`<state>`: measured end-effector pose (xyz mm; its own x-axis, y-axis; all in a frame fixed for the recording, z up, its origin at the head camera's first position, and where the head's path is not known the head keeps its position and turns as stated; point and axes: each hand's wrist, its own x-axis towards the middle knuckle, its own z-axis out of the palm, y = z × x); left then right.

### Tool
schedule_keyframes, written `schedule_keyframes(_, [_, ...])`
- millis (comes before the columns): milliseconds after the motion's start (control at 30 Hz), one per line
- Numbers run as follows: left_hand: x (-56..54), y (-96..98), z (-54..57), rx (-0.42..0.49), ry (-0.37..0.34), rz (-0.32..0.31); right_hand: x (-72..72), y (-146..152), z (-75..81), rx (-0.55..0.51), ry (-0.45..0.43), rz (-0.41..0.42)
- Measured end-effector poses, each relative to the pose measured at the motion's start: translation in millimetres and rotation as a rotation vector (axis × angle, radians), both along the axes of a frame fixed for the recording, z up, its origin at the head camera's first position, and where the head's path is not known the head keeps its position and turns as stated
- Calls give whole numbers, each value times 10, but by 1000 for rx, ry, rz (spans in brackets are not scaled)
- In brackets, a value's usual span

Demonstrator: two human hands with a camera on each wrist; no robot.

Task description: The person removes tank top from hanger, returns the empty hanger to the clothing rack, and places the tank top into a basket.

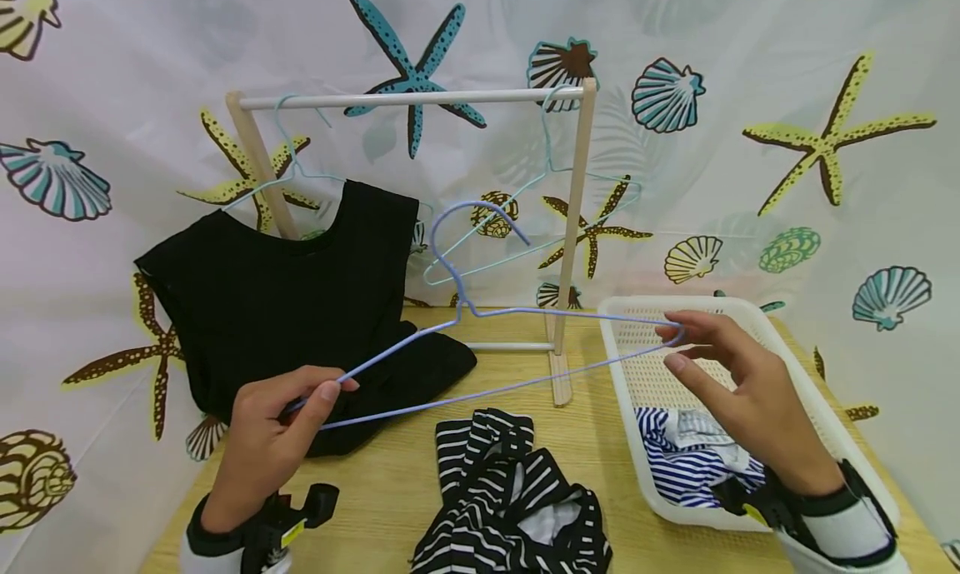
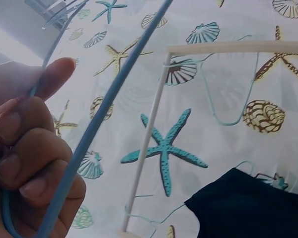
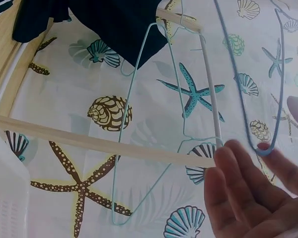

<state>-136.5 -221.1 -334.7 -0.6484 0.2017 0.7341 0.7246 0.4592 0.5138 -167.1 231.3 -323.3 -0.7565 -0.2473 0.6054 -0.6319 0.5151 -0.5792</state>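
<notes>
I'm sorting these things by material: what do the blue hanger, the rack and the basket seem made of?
Blue hanger: probably plastic-coated wire, given its thin, smooth, evenly coloured line; solid plastic is possible.
Rack posts: likely pale wood, matte and tan.
Top rail: smooth and whitish; metal or plastic, I can't tell.
Basket: likely moulded white plastic, with a rounded rim and regular perforations.

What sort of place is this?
Indoors, probably a staged tabletop clothes-hanging station: a rack with a black top hung on it, a white basket holding striped clothing, and a seashell-print sheet as backdrop.
</notes>
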Motion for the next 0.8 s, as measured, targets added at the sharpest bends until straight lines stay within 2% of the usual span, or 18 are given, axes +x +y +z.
schedule_keyframes(167, [13,-99,123,16,56,101,-116,0,-12,-21,-89,7])
schedule_keyframes(333, [-8,-183,250,70,107,146,-320,-18,1,-9,-121,43])
schedule_keyframes(600, [7,-224,472,180,162,252,-787,-115,60,71,-191,4])
schedule_keyframes(800, [14,-256,562,222,179,340,-1115,-194,19,76,-259,8])
